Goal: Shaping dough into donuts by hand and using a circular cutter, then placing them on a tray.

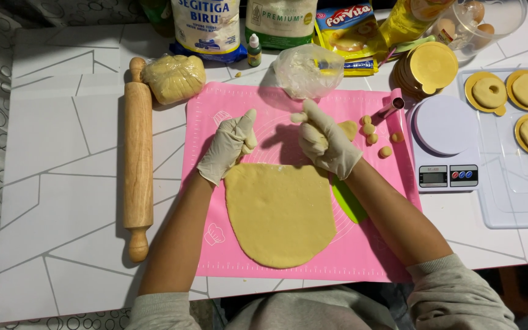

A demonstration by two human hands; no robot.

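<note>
The rolled dough (280,214), a smooth pale-yellow sheet with a rounded lower edge and a straighter top, lies flat on a pink silicone mat (368,250) in the middle of the white surface (62,195), just below both gloved hands and between the forearms. The left hand (230,145), in a thin whitish glove, is loosely curled with the thumb raised, its grip half closed; I cannot tell whether it holds anything. It hovers just above the sheet's upper left corner. The right hand (326,143), gloved the same, is closed round a small lump of dough (349,129) that shows past the fingers, just above the sheet's upper right corner. Beside that hand lie several small dough balls (371,133) on the mat, and near them a small metal cutter tube (391,107). A green scraper (348,201) peeks out under the right forearm. Left of the mat lies a wooden rolling pin (137,159), lengthways, with a wrapped block of dough (174,77) at its upper end. A crumpled clear bag of flour (307,70) sits at the mat's top edge. To the right stand a white kitchen scale (444,143) with a round pale plate, a stack of round gold card discs (428,68), and a clear tray (508,201) bearing ring-shaped dough pieces (489,92) on gold discs.
</note>
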